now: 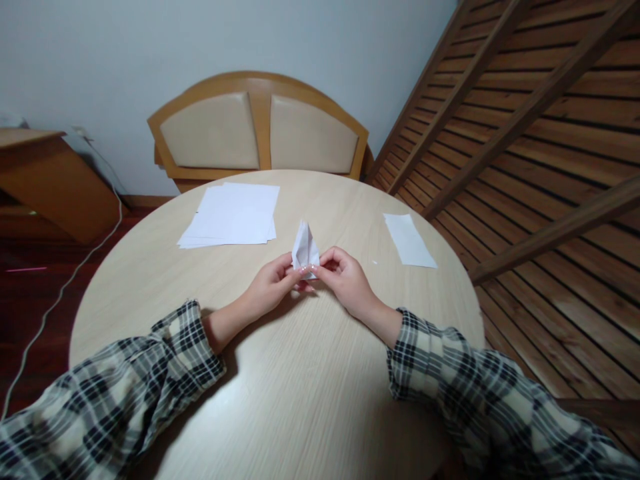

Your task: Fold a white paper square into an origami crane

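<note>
A small folded piece of white paper (305, 247), pointed at the top and creased down its middle, is held over the middle of the round table (280, 360). My left hand (273, 283) pinches its lower left side, thumb in front and fingers partly behind. On the lower right side, my right hand (345, 277) grips it between thumb and bent fingers. Both thumb tips meet near the bottom edge of the paper. The fingers behind the paper are partly hidden.
Several white sheets (233, 213) lie in a loose stack at the back left of the table. A creased paper strip (410, 240) rests at the right. Beyond stands a padded wooden headboard (263, 127); a slatted wooden panel (525, 167) slants along the right.
</note>
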Tool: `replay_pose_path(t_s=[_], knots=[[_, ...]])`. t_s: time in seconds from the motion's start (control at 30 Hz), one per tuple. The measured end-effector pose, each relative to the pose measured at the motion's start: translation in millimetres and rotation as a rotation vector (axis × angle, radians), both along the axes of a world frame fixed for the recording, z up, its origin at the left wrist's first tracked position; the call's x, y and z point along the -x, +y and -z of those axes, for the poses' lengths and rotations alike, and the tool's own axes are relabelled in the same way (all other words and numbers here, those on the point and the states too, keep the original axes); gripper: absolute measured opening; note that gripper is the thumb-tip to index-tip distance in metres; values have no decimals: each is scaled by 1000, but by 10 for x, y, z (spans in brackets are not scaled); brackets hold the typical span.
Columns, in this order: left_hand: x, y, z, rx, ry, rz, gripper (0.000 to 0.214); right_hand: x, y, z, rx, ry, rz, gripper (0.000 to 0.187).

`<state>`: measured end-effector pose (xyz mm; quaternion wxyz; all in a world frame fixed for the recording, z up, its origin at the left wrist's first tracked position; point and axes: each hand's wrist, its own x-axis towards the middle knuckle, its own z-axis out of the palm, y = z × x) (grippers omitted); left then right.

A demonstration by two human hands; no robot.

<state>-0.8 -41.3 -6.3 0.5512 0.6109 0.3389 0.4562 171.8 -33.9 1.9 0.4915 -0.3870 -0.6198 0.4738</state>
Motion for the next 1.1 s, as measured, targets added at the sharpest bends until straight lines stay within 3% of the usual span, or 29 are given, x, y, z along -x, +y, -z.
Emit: replay_pose_path(t_s=[0.67,1.1], knots=[[-4,-3,-18,2,-30,-2,27,0,19,28,-42,-1,-29,30],[-6,-76,-99,96,-16,179,34,-7,-26,-34,-6,-29,-96,34]])
